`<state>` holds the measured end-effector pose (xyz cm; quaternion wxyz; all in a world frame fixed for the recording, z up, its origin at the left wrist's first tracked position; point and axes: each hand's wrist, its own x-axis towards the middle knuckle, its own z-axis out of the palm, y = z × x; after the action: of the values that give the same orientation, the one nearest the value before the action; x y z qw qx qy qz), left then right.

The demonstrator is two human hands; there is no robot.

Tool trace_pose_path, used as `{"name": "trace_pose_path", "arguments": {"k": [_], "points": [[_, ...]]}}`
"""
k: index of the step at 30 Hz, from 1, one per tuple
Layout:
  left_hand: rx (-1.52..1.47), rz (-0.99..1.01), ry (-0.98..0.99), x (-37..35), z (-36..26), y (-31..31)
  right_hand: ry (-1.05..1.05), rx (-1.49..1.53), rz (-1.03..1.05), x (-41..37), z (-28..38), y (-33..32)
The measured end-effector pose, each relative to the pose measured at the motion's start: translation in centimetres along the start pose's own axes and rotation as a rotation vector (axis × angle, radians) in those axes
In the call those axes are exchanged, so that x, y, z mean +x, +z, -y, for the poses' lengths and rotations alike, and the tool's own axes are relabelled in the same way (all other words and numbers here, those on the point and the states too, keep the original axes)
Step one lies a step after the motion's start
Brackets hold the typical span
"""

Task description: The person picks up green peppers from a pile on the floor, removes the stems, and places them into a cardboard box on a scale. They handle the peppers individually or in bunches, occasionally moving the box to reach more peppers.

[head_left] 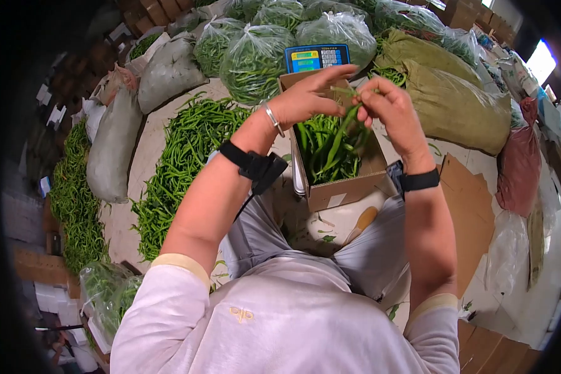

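Observation:
My right hand (391,113) is over the right side of an open cardboard box (349,189), its thumb and fingers pinched on a long green chili pepper (348,122) near the stem end. Above the box's left side is my left hand (304,100), palm down, with fingers stretched out and apart; its fingertips come close to the held pepper. Inside the box lie many green chili peppers (318,144). Behind the box stands the blue display of a weighing scale (316,57). A metal platform edge (297,171) shows along the box's left side.
A heap of loose green peppers (184,159) spreads on the floor to the left, with another pile (75,196) beyond grey sacks (115,146). Clear bags of peppers (252,65) line the back. Olive sacks (452,103) and a flat cardboard sheet (464,212) lie to the right.

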<state>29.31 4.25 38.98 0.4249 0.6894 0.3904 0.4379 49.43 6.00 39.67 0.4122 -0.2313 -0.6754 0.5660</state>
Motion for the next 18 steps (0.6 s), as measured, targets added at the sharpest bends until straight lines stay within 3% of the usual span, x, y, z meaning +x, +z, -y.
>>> {"name": "trace_pose_path", "arguments": {"k": [2,8,11,12,14,15,18], "points": [[-0.149,0.166,0.072,0.1,-0.9,1.4,-0.081,0.090,0.031,0.8,0.9,0.4],[-0.222,0.149,-0.028,1.1,0.1,2.0,-0.150,0.069,0.034,1.0,3.6,1.0],[0.296,-0.022,-0.068,0.4,-1.9,2.1,-0.190,-0.055,-0.039,0.1,3.6,1.1],[0.293,-0.026,-0.073,0.4,-1.3,1.8,-0.215,-0.050,-0.105,-0.2,3.5,0.8],[0.473,-0.147,0.175,0.7,0.2,1.2,-0.238,-0.044,-0.174,-0.7,3.6,0.2],[0.433,-0.106,0.082,0.6,-0.3,0.8,-0.235,-0.146,-0.208,-1.0,3.7,-0.2],[0.453,0.051,0.090,0.6,-1.0,0.3,-0.201,-0.289,-0.268,-1.9,3.7,-1.0]]}}
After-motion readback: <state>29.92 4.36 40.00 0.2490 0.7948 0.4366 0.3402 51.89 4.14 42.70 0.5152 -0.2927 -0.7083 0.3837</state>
